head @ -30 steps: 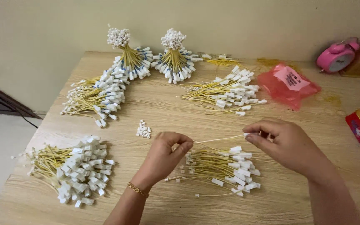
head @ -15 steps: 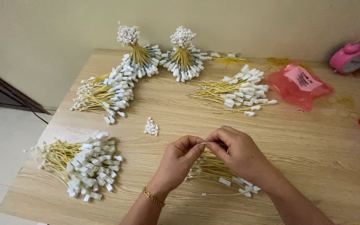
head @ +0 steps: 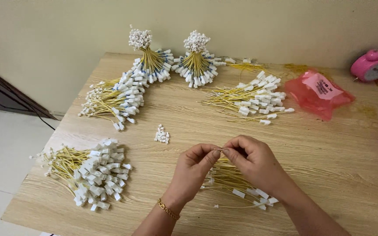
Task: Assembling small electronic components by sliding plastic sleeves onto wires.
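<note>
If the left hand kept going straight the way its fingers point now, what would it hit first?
The left hand points up and right, and its fingertips already meet the right hand at a thin yellow wire. So the right hand's fingers come first, though depth is hard to judge.

Yellow wires carry white tags; the table is pale wood-grain, the bag translucent red, the clock pink.

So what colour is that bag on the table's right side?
Translucent pink-red bag with a paler label, seen in the head view.
</note>
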